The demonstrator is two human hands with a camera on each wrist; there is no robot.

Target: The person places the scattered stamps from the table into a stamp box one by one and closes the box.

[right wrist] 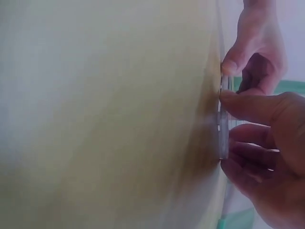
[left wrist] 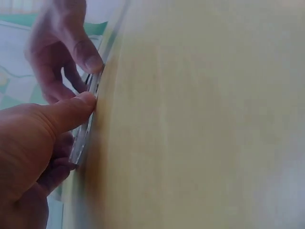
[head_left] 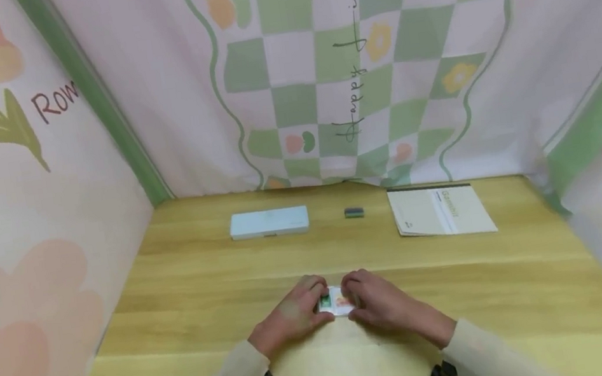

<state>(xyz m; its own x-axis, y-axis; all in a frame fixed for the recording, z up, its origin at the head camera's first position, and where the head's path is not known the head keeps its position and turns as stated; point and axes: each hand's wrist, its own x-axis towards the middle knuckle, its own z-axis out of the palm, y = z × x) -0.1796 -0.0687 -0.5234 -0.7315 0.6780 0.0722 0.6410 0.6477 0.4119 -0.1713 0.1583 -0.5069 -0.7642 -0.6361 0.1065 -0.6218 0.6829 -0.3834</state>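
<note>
Between the two hands lies a small flat plastic case [head_left: 341,311] with clear edges, low at the wooden tabletop. Its face shows a green patch on the left part and an orange-red print on the right. My left hand [head_left: 297,310] grips its left side, thumb on the near edge and fingers curled at the far edge. On the right side my right hand [head_left: 381,300] holds it the same way. Both wrist views show the thin case [left wrist: 80,151] edge-on, the thumbs pressing its near edge. Fingers cover much of its top.
Farther back on the table [head_left: 190,306] stand a pale blue pencil box [head_left: 268,222], a small dark block with a green side [head_left: 354,212], and a cream notebook [head_left: 437,212] at the right. Printed curtains [head_left: 294,60] hang along the back and both sides.
</note>
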